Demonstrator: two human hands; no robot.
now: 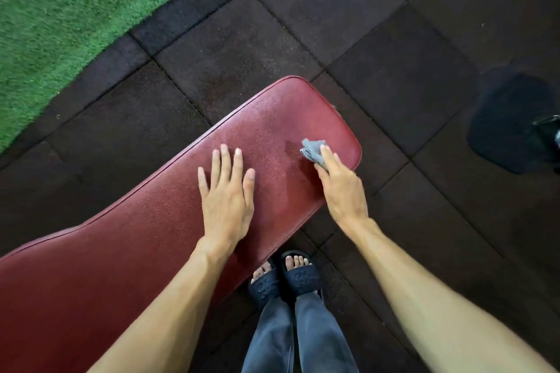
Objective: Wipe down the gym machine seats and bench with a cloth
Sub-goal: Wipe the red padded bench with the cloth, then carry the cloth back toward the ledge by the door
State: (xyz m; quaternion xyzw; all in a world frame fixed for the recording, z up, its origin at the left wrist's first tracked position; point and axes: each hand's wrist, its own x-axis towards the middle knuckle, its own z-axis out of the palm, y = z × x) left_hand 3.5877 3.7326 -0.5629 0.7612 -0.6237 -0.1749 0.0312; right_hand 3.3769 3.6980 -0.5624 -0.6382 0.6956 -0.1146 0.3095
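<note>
A long dark red padded bench (145, 239) runs from the lower left up to the middle of the view. My left hand (225, 194) lies flat on the pad, fingers spread, holding nothing. My right hand (341, 188) presses a small crumpled grey cloth (313, 150) onto the pad near the bench's far right corner. Most of the cloth is hidden under my fingers. A damp, darker streak shows on the pad just left of the cloth.
Dark rubber floor tiles (378, 39) surround the bench. Green artificial turf (75, 9) fills the upper left. A dark padded object (512, 124) with a metal part sits at the right edge. My feet in dark slides (285, 278) stand beside the bench's near edge.
</note>
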